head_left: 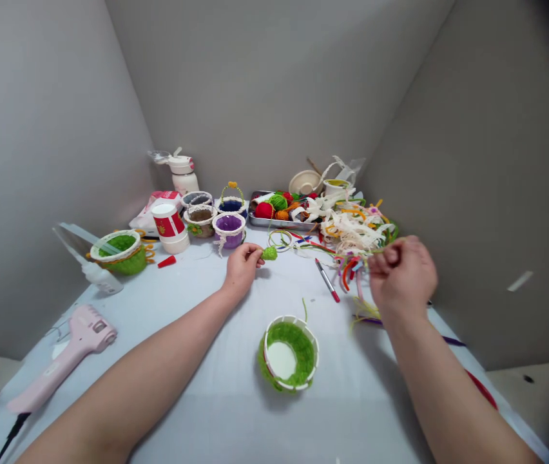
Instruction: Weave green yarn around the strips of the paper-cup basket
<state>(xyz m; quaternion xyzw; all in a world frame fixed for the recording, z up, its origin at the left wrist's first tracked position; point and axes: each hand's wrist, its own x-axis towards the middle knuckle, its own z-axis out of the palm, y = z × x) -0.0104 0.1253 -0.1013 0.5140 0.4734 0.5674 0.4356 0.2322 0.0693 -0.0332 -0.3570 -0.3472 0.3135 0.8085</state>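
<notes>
Between the fingertips of my left hand (244, 267) is a small ball of green yarn (269, 253), just above the table. My right hand (403, 274) is raised at the right, its fingers curled closed. A thin greenish line shows by its fingers, but what they hold is hidden. Nearer to me, between my forearms, stands a small round basket (313, 361) with green yarn woven around white upright strips and a white bottom. A short green yarn end (305, 309) sticks out from its far rim.
A pink glue gun (69, 361), glue bottle (103, 278) and green basket (127, 261) lie left. Finished small baskets (229, 225) and a paper cup (170, 229) stand behind. Right are a yarn tray (284, 222), tangled strips (352, 225) and a pen (327, 281).
</notes>
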